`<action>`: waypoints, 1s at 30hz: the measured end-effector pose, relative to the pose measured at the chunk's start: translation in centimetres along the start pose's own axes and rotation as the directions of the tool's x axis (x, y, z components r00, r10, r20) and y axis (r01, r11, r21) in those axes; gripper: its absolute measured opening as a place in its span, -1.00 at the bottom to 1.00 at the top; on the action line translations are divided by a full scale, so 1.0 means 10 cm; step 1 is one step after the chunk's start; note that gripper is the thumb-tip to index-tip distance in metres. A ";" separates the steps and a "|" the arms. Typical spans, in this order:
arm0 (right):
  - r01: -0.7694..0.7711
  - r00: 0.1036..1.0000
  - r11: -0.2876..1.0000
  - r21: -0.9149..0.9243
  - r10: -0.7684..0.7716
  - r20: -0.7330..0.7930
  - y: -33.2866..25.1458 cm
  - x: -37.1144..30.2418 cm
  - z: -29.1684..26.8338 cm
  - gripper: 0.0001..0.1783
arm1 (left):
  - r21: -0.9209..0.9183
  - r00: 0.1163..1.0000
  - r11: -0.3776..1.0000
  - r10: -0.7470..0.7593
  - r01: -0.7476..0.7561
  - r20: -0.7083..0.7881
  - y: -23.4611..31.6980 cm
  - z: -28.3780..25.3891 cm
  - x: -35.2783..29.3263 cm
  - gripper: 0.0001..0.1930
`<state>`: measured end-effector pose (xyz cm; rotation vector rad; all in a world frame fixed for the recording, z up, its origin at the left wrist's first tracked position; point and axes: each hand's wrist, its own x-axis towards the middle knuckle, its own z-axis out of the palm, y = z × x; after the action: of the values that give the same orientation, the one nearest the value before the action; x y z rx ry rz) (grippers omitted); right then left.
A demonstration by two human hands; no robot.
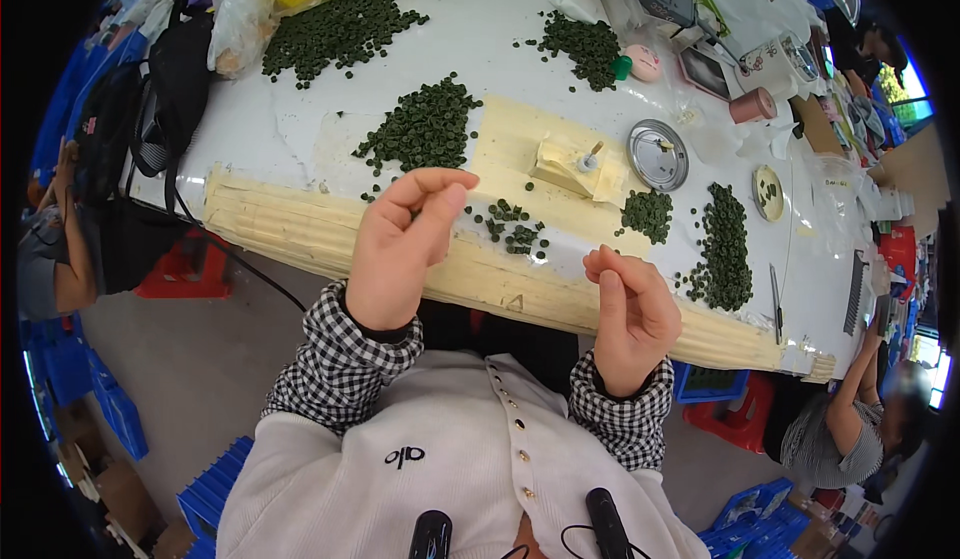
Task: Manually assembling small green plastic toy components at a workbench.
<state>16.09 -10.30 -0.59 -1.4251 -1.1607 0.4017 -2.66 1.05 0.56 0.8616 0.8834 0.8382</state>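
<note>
My left hand [400, 249] is raised over the table's near edge, thumb and forefinger pinched; whatever is between them, if anything, is too small to make out. Lower on the right, my right hand [636, 319] also has its fingertips pressed together, and any piece in them is hidden. Between the hands lies a loose scatter of small dark green round pieces [515, 229]. A larger heap of green pieces [420, 124] sits just beyond my left hand. Past my right hand are a small green cluster [647, 215] and a long green pile [724, 249].
A tape-wrapped block [560, 167] with an upright peg stands mid-table beside a round metal lid [657, 155]. Farther back are two green heaps [340, 34] [583, 49]. A cream dish [768, 195] and a slim metal tool [776, 304] lie right. Other people sit on both sides.
</note>
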 end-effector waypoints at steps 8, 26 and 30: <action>0.097 0.995 0.982 -0.161 -0.089 0.055 0.02 0.02 -0.06 -0.81 | -0.697 0.967 0.671 -0.198 0.254 0.162 0.05 -0.19 -0.04 -0.66; 0.234 0.969 0.866 -0.443 -0.172 0.175 0.02 0.35 -0.43 -0.77 | -0.526 0.975 0.827 -0.112 0.199 0.192 0.15 -0.04 0.17 -0.66; 0.250 0.951 0.819 -0.516 -0.108 0.289 0.06 0.37 -0.43 -0.83 | -0.486 0.971 0.850 -0.116 0.205 0.207 0.21 -0.04 0.24 -0.70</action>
<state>21.42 -9.52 1.36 -1.7679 -1.6990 0.1078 -2.62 4.09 1.62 0.3811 0.5344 0.7841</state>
